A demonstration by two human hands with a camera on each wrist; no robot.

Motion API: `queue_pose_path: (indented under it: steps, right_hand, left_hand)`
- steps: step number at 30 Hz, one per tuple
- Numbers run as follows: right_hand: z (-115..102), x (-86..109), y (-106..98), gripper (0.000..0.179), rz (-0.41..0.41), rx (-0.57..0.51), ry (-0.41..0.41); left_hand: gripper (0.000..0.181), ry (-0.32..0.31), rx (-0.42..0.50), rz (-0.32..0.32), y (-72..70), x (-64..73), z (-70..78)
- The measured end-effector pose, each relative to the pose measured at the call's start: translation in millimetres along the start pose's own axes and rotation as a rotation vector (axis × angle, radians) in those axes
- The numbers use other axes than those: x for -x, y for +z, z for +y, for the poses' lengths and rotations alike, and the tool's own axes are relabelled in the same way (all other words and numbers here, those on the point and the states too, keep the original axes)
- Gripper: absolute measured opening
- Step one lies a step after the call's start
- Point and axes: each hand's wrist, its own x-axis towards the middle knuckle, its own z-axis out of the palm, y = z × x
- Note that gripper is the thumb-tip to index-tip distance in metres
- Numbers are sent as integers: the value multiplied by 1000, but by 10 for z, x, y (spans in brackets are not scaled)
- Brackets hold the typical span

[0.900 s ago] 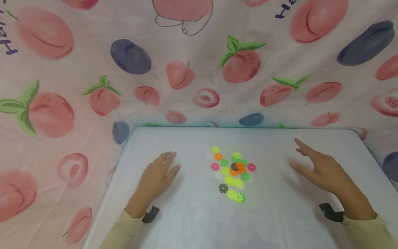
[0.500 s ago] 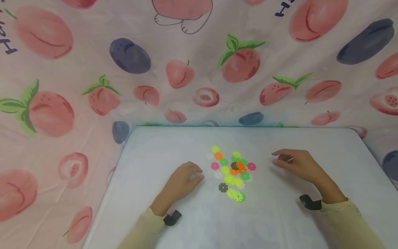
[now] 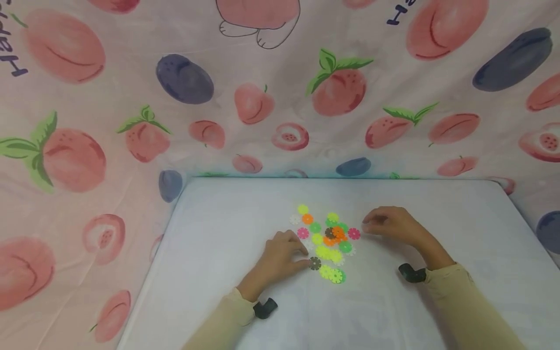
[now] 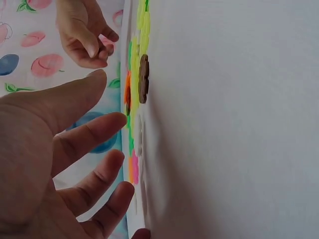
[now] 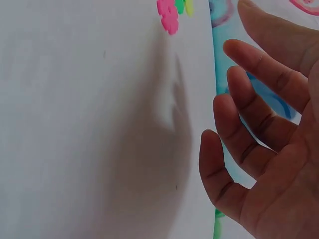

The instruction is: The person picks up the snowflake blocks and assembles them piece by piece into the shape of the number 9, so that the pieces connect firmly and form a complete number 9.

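Observation:
A loose cluster of notched plastic discs lies mid-table, in yellow, orange, green, pink, white and dark brown. My left hand is at the cluster's left side, its thumb close to a dark brown disc. In the left wrist view that brown disc stands apart from the loosely bent fingers. My right hand hovers right of the cluster, fingertips near a pink disc. The right wrist view shows the pink disc beyond the relaxed fingers, which hold nothing.
The discs rest on a white-covered table. Several yellow discs and orange discs overlap in the cluster. Behind the table's far edge hangs a fruit-printed cloth, which also covers the left side.
Both hands have moved inward toward the discs, the left one rightward and the right one leftward. Their fingers have bent more. The discs lie essentially where they were.

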Motion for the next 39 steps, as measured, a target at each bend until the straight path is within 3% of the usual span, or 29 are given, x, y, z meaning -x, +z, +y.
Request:
queue_pose_path:
  steps: [6,16,23,39]
  right_hand:
    - [-25,-139,71,18,-52,-22,0]
    - [-69,-259,146,22,-182,-58,124]
    - [-117,-304,145,26,-204,-66,199]
    - [-130,-364,190,17,-201,-28,179]
  left_hand:
    - [20,-56,34,-38,37,-54,64]
    - [21,-157,87,-51,78,-96,108]
    - [23,-196,78,-63,67,-106,152]
    - [18,-215,52,-61,26,-126,223]
